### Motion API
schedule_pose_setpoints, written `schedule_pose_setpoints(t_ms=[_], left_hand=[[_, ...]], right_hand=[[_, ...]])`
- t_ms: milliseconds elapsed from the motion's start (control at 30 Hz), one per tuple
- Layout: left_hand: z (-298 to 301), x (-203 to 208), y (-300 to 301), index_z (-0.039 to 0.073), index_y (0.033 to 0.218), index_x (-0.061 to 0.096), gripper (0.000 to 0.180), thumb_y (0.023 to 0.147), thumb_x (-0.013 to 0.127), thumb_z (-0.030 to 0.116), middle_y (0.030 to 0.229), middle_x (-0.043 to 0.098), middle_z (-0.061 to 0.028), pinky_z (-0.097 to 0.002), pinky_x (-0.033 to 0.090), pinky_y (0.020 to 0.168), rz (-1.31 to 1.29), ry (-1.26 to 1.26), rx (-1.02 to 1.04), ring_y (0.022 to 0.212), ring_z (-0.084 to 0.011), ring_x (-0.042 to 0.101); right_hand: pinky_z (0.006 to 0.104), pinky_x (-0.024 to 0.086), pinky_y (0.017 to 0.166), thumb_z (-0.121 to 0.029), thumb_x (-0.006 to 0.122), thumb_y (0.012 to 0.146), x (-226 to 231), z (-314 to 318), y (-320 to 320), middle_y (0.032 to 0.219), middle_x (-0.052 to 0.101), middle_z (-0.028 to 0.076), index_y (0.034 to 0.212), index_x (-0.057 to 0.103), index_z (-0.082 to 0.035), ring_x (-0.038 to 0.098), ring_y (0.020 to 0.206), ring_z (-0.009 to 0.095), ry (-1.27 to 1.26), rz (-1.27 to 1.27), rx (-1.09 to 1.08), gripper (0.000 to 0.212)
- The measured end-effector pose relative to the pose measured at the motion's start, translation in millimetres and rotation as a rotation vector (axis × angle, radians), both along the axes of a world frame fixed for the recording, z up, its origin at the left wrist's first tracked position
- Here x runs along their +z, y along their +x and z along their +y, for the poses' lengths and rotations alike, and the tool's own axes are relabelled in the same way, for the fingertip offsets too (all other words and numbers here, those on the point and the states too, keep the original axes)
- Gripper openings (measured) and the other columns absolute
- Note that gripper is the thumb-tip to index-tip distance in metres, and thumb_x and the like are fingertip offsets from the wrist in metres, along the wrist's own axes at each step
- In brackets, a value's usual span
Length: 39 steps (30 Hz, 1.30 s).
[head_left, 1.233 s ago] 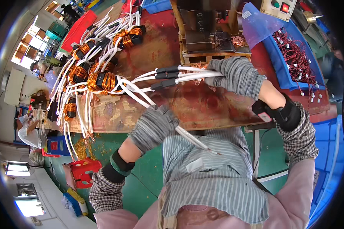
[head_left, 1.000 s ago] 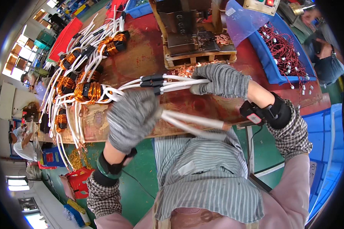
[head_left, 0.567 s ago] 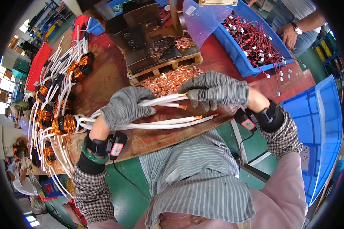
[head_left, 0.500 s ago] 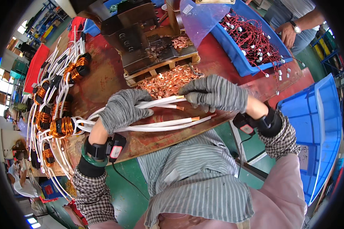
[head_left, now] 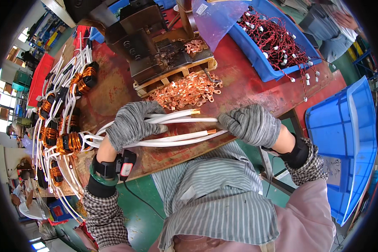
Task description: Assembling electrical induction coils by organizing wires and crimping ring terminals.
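Note:
Several thick white cables (head_left: 172, 139) run across the front of the table from an orange-wound coil (head_left: 68, 143). Bare copper strands show at some of their ends. My left hand (head_left: 133, 125), in a grey knitted glove, is closed around the upper cables, its thumb stretched along them. Also gloved, my right hand (head_left: 253, 127) has its fingertips pinched on the end of one white cable (head_left: 199, 120), hiding that tip. Just beyond the cables lies a heap of copper lugs (head_left: 185, 90).
A dark metal press (head_left: 143, 50) on a wooden pallet stands behind the lugs. More coils with white leads (head_left: 50, 130) crowd the left. At the back right, a blue bin (head_left: 269, 74) holds red-black wires; another blue bin (head_left: 338, 138) is beside the table. A person (head_left: 329, 29) stands beyond.
My right hand has moved right and slightly toward me, from the upper cable ends to the tip of another cable. My left hand keeps its hold. The person's hand at the back has shifted.

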<state>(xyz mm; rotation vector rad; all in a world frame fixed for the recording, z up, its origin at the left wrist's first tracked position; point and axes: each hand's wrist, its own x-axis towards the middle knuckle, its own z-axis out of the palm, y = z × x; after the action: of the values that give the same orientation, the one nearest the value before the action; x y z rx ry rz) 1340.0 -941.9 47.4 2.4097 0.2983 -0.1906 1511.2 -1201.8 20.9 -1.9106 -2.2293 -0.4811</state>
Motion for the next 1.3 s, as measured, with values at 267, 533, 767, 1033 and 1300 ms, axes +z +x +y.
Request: schedule_pose_setpoints(t_ms=[267, 533, 767, 1033, 1300], left_hand=[[-2.4, -4.1, -0.7, 0.007, 0.092, 0.063, 0.036, 0.067, 0.073, 0.032, 0.081, 0.064, -0.0113, -0.0343, 0.049, 0.07, -0.016, 0.059, -0.002, 0.076, -0.0276, 0.062], [-8.4, 5.7, 1.0, 0.003, 0.094, 0.062, 0.038, 0.067, 0.078, 0.025, 0.082, 0.064, -0.0081, -0.0298, 0.049, 0.074, 0.063, 0.082, 0.019, 0.077, -0.0155, 0.062], [-7.4, 6.6, -0.2, 0.004, 0.095, 0.062, 0.037, 0.071, 0.075, 0.029, 0.082, 0.062, -0.0076, -0.0278, 0.048, 0.073, 0.059, -0.051, 0.017, 0.078, -0.0145, 0.06], [-6.1, 0.9, -3.0, 0.007, 0.089, 0.064, 0.024, 0.082, 0.064, 0.03, 0.078, 0.061, -0.0111, -0.0338, 0.048, 0.065, -0.188, 0.061, 0.074, 0.071, -0.0264, 0.06], [-10.4, 3.3, -3.3, 0.004, 0.092, 0.063, 0.027, 0.08, 0.067, 0.027, 0.079, 0.059, -0.0101, -0.031, 0.047, 0.065, -0.164, 0.084, 0.081, 0.072, -0.0207, 0.06]], right_hand=[[0.0416, 0.048, 0.07, -0.036, 0.052, 0.085, 27.9, 35.2, 32.6, 0.084, 0.061, 0.013, 0.097, 0.062, -0.007, 0.059, 0.078, 0.033, -0.068, 0.662, 0.052, 0.033], [0.0449, 0.047, 0.064, -0.032, 0.058, 0.077, 15.7, 79.7, 1.9, 0.074, 0.06, 0.015, 0.083, 0.06, -0.006, 0.059, 0.073, 0.034, -0.234, 0.466, 0.055, 0.026], [0.038, 0.048, 0.057, -0.023, 0.054, 0.078, 6.7, 65.9, -8.4, 0.074, 0.057, 0.011, 0.086, 0.058, -0.002, 0.058, 0.069, 0.027, -0.029, 0.223, 0.174, 0.022], [0.0342, 0.051, 0.063, -0.015, 0.05, 0.078, 0.9, 34.5, -12.5, 0.08, 0.058, 0.012, 0.099, 0.057, -0.002, 0.061, 0.077, 0.025, -0.144, 0.202, 0.296, 0.026], [0.0397, 0.047, 0.077, -0.038, 0.045, 0.091, 17.7, 58.9, 19.6, 0.097, 0.061, 0.016, 0.111, 0.056, -0.004, 0.059, 0.088, 0.032, -0.02, 0.824, -0.089, 0.041]])
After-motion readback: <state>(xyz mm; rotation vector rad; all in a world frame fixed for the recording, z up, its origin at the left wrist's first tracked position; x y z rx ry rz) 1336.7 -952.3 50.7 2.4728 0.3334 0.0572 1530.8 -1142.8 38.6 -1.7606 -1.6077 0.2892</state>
